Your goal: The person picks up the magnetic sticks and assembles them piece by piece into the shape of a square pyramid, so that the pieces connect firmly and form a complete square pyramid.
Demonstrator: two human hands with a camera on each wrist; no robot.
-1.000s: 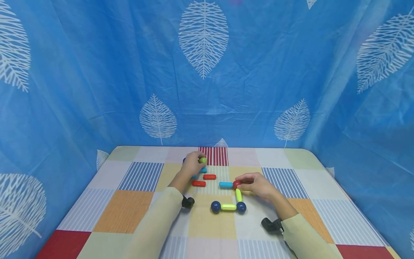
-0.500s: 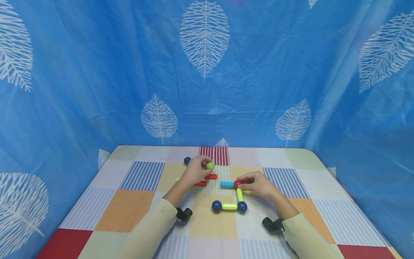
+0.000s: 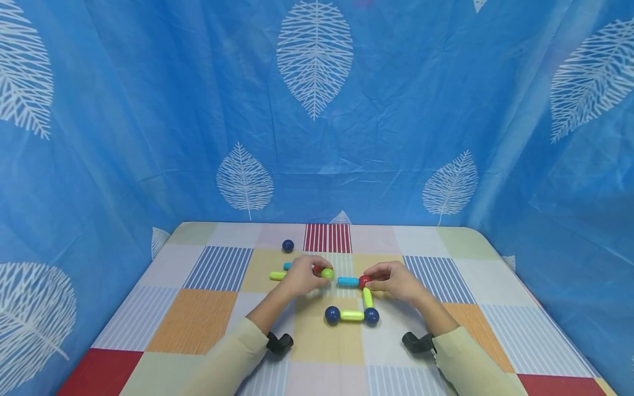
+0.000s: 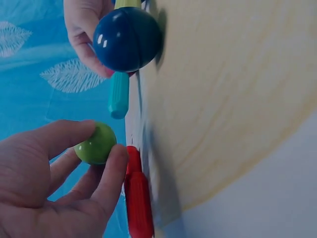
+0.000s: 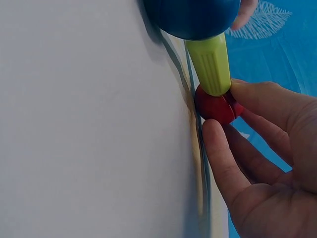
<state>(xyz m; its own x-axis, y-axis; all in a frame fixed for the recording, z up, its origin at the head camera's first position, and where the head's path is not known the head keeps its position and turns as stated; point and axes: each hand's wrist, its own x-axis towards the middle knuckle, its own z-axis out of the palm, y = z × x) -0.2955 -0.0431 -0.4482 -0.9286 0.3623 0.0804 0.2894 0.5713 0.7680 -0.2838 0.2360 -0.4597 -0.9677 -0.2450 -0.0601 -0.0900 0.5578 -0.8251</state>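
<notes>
My left hand (image 3: pixel 303 276) pinches a lime-green ball (image 4: pixel 97 144) between thumb and fingertips, close to the free end of a light-blue rod (image 3: pixel 348 281). Red rods (image 4: pixel 138 203) lie under and beside that hand, partly hidden by it in the head view. My right hand (image 3: pixel 398 281) holds a red ball (image 5: pixel 216 105) on the table by its sides. The light-blue rod joins that red ball on the left, and a yellow-green rod (image 5: pixel 210 64) runs from it toward me to a dark blue ball (image 3: pixel 371 316). From there another yellow-green rod (image 3: pixel 352 315) leads left to a second dark blue ball (image 3: pixel 332 315).
A loose dark blue ball (image 3: pixel 288 246) sits at the back left. Left of my left hand, a yellow-green rod (image 3: pixel 278 275) and a light-blue rod (image 3: pixel 287 266) show partly. A patchwork cloth (image 3: pixel 198 324) covers the table; a blue leaf-patterned curtain (image 3: pixel 317 165) hangs behind.
My left hand has carried the green ball toward me and to the right, from the back pieces to near the light-blue rod. My right hand has stayed on the red ball.
</notes>
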